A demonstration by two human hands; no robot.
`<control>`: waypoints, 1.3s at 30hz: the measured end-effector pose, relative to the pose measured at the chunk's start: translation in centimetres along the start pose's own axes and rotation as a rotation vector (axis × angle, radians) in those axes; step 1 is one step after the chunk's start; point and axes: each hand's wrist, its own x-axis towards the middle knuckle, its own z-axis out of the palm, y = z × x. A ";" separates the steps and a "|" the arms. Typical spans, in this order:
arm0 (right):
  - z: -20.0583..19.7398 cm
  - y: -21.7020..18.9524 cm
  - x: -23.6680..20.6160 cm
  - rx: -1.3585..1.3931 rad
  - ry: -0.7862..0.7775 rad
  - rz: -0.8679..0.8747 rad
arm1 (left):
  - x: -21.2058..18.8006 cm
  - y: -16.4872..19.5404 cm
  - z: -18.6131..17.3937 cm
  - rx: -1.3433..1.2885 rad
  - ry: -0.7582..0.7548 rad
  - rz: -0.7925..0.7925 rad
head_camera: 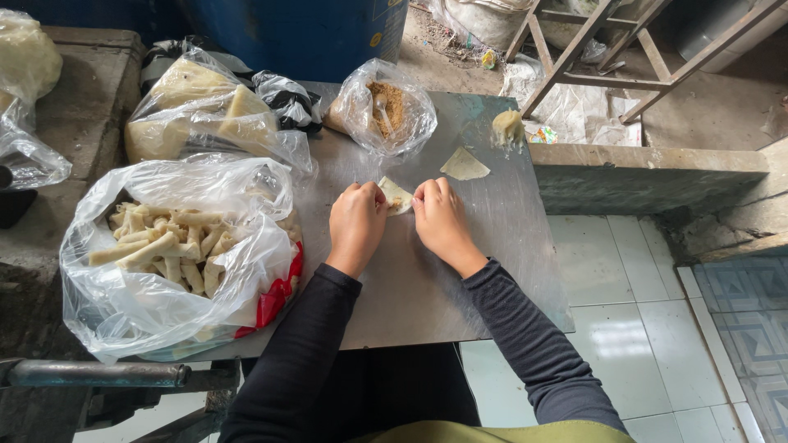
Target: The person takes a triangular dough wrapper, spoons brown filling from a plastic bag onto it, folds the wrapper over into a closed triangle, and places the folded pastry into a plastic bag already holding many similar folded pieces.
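The fingertips of both hands were curled under and hidden, and the pale wrapper [396, 195] between them showed only as a small triangle with a little brown filling, the rest covered by knuckles. The left hand [356, 223] and right hand [440, 217] each pinched an edge of that wrapper, which lay on the metal table [427, 287] just in front of the open bag of brown filling [386, 111], with a spare wrapper [464, 165] lying apart to the right
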 end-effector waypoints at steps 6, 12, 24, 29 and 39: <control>-0.3 -1.9 0.2 0.269 -0.050 0.005 | 0.1 -0.2 0.0 0.009 -0.025 0.025; -0.7 -3.0 -0.1 0.149 -0.011 -0.194 | 0.4 -0.4 -1.4 -0.073 -0.086 0.108; -0.3 -1.8 1.2 0.184 -0.088 -0.172 | 1.6 -1.0 -2.7 -0.054 -0.125 0.166; 0.1 -0.7 4.1 0.178 -0.232 -0.112 | 1.9 -0.4 -3.0 -0.071 -0.172 0.116; -0.9 -0.8 5.4 0.204 -0.305 -0.073 | 2.0 -1.6 -0.5 0.038 -0.070 0.071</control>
